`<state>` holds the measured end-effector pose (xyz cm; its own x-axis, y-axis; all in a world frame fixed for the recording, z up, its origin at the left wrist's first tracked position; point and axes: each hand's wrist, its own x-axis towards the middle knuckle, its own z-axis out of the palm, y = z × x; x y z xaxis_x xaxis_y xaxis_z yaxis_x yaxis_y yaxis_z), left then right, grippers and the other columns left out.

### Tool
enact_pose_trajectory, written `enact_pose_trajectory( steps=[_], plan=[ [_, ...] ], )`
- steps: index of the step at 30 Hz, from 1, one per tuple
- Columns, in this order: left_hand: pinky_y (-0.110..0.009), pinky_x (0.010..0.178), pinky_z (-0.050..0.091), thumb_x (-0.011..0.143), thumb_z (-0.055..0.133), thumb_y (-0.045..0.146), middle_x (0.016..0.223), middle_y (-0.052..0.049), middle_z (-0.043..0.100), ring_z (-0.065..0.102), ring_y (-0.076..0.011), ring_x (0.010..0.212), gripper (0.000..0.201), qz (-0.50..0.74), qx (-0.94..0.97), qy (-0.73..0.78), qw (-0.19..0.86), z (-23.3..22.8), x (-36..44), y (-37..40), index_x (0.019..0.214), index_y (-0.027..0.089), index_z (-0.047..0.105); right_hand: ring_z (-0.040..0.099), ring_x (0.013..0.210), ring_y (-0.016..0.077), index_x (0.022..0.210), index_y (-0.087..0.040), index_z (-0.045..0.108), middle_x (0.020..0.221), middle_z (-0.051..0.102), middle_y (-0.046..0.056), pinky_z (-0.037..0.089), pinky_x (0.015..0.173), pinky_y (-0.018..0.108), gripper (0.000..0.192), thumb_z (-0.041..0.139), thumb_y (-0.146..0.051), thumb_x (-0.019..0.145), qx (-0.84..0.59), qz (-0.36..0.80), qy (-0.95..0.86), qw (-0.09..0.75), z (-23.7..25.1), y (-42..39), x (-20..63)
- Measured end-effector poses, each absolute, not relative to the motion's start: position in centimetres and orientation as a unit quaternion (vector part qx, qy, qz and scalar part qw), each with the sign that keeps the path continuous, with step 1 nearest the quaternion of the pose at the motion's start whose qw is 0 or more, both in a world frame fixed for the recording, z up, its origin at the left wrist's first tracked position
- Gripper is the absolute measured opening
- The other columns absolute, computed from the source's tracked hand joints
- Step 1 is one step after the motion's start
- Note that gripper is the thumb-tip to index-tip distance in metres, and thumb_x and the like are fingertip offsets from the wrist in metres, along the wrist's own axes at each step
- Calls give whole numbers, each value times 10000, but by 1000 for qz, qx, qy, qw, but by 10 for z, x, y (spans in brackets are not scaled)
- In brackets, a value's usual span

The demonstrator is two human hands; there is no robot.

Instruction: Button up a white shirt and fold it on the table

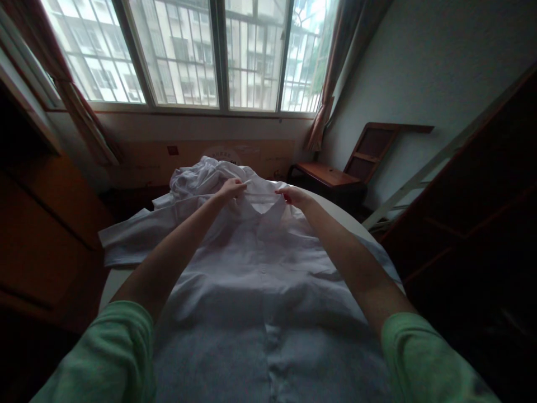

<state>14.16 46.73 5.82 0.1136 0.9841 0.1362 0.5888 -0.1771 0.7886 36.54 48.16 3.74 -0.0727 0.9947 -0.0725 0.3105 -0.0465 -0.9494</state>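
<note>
A white button-front shirt [260, 280] lies spread over a pale table [335, 208], its collar end away from me and its front facing up. My left hand [232, 189] pinches the left side of the collar. On the collar's right side, the fingers of my right hand [292, 196] are closed on the fabric. The collar is stretched between both hands. One sleeve [126, 238] reaches out to the left past the table's edge. Behind my left hand rises a crumpled heap of white cloth [201, 173].
Beyond the table, a large cardboard box [146, 159] leans under the barred window [251, 61]. A wooden chair [331, 174] stands at the back right, near a pale ladder-like frame [413, 182]. Dark wooden furniture [461, 218] borders the right; a brown cabinet [46, 235] stands left.
</note>
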Motion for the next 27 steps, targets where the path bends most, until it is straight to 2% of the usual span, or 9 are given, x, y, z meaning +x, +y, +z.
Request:
enact_pose_trajectory(
  steps=[2,5,9,14,20,23,27],
  plan=[
    [-193,564,391,693,599,238,643,-11,539,498,-91,584,135,385,665,515,380,61,134,457,739,114,572,414,454,61,653,-140,542,515,482,-26,345,478,181,111,624,-193,705,-543,459,-563,421,40,476,369],
    [-187,558,366,607,681,217,649,13,519,473,-67,578,183,416,640,469,445,63,128,441,709,129,556,379,447,55,638,-145,524,517,452,-36,323,473,188,133,633,-192,698,-486,480,-570,456,43,463,367],
    [-186,526,355,625,673,218,614,17,498,447,-54,538,178,416,621,387,539,61,129,422,676,131,525,376,445,59,661,-148,513,526,442,-37,310,460,195,147,629,-218,719,-426,497,-580,485,52,441,355],
    [-168,486,336,639,675,215,547,44,437,398,-30,473,195,467,593,385,531,58,128,406,639,128,500,378,443,54,641,-146,496,512,442,-41,309,459,188,188,630,-242,732,-459,468,-569,497,61,415,349],
    [-161,484,342,673,675,238,560,41,468,424,-24,466,180,512,571,392,508,51,127,396,663,121,539,530,583,91,713,-120,623,675,609,20,421,590,217,102,684,-191,672,-426,472,-638,436,65,392,362],
    [-158,496,366,683,679,252,560,33,496,451,-30,473,186,525,546,391,523,48,129,395,673,117,552,526,554,94,660,-117,615,612,598,20,437,601,234,51,643,-121,703,-464,471,-587,467,67,391,364],
    [-164,479,377,722,653,279,526,27,503,438,-34,436,212,547,513,362,553,48,130,395,650,107,552,535,561,89,692,-131,614,618,599,15,445,601,217,111,547,-84,767,-428,535,-519,511,65,392,366]
  ],
)
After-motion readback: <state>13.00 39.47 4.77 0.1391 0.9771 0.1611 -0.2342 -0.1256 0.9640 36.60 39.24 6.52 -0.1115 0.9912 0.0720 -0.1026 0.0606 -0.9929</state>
